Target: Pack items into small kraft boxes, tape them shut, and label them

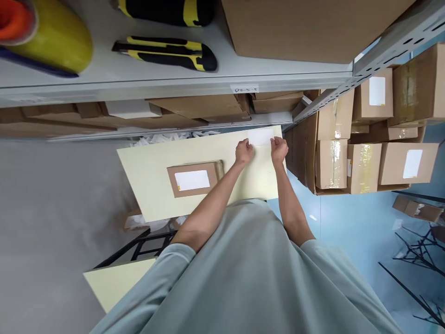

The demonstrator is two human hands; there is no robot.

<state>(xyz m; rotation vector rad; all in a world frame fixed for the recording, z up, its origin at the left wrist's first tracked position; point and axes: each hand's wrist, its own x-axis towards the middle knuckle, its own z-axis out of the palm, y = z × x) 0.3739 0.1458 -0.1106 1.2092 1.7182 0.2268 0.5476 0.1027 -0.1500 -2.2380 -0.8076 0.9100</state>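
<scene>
Both my hands are at the far end of a pale yellow table (149,171). My left hand (244,151) and my right hand (279,149) each pinch a lower corner of a white paper sheet (261,137) lying at the table's far edge. The fingers of both hands are closed on it. A small cardboard box (194,178) with a white label lies on the table to the left of my left forearm.
A grey metal shelf (174,86) overhead carries two yellow-black utility knives (167,53), a yellow tape roll (52,39) and a large carton (306,28). Labelled cardboard boxes (365,157) are stacked at right on the blue floor. Black wire frames (417,260) lie at lower right.
</scene>
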